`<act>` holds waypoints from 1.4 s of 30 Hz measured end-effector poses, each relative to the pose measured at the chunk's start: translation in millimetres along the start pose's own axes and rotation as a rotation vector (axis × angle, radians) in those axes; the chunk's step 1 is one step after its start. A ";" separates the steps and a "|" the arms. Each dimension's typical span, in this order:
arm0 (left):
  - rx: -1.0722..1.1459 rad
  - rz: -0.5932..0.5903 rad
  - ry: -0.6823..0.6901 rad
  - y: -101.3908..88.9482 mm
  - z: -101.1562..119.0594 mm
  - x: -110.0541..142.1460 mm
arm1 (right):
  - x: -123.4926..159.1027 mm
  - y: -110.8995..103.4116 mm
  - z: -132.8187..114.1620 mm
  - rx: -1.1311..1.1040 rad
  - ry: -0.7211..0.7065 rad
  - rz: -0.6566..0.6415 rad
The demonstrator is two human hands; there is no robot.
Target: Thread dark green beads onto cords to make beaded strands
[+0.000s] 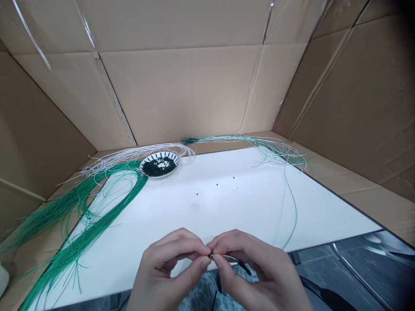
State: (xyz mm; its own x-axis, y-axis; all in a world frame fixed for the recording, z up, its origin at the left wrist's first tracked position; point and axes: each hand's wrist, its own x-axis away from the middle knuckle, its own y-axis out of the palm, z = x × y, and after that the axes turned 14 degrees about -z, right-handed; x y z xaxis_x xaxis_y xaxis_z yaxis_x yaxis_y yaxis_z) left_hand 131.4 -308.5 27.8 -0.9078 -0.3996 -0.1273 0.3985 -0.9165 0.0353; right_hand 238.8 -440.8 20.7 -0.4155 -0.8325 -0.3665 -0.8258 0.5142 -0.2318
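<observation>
Two hands are meeting above the near edge of one white tabletop (207,216): the left hand (175,259) and the right hand (253,261) are each pinching thumb against forefinger, tips almost touching, and are gripping one tiny dark piece (210,256) between them. One thin pale strand (231,258) is running from it beneath the right fingers to a dark end. Beyond, three black beads (217,184) are lying scattered, and one single green strand (295,211) is curving at right. Farther back, one dish (176,161) is holding dark beads (154,168) too many to count. One white bundle (129,154) and green strands (113,211) are spreading leftward, one mixed bundle (227,138) is stretching along the back, and three cardboard walls (194,90) are enclosing everything.
</observation>
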 end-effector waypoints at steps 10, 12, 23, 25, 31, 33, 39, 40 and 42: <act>-0.148 -0.018 0.075 -1.1 -1.5 0.2 | 0.9 -9.3 -2.6 0.089 0.051 -0.124; -0.193 -0.026 0.100 -3.2 -2.2 0.6 | 2.0 -9.3 -2.4 0.101 0.068 -0.136; -0.282 -0.064 0.130 -1.9 -1.7 2.6 | 1.7 -9.0 -3.2 0.130 0.093 -0.168; -0.279 -0.071 0.130 -1.8 -2.4 2.8 | 1.8 -9.0 -3.3 0.139 0.096 -0.166; -0.303 -0.086 0.143 -3.7 -5.3 2.9 | 1.3 -12.8 -3.7 0.157 0.105 -0.221; -0.329 -0.090 0.152 -4.6 -5.9 2.7 | 1.5 -14.0 -4.1 0.132 0.133 -0.247; -0.480 -0.206 0.161 -11.8 -1.5 0.6 | 4.5 -16.8 -2.7 0.051 0.184 -0.276; -0.493 -0.234 0.159 -12.3 -0.6 0.3 | 4.8 -16.8 -1.8 0.041 0.182 -0.276; -0.479 -0.228 0.162 -11.4 0.1 0.1 | 4.8 -16.5 0.0 0.033 0.176 -0.266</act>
State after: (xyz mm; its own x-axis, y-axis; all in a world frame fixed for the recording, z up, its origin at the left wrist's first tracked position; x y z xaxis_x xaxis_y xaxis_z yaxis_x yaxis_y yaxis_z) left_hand 126.8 -298.0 27.5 -0.9614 -0.1492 -0.2313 0.2432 -0.8537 -0.4606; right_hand 250.4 -453.2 22.7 -0.2482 -0.9601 -0.1287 -0.9028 0.2775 -0.3286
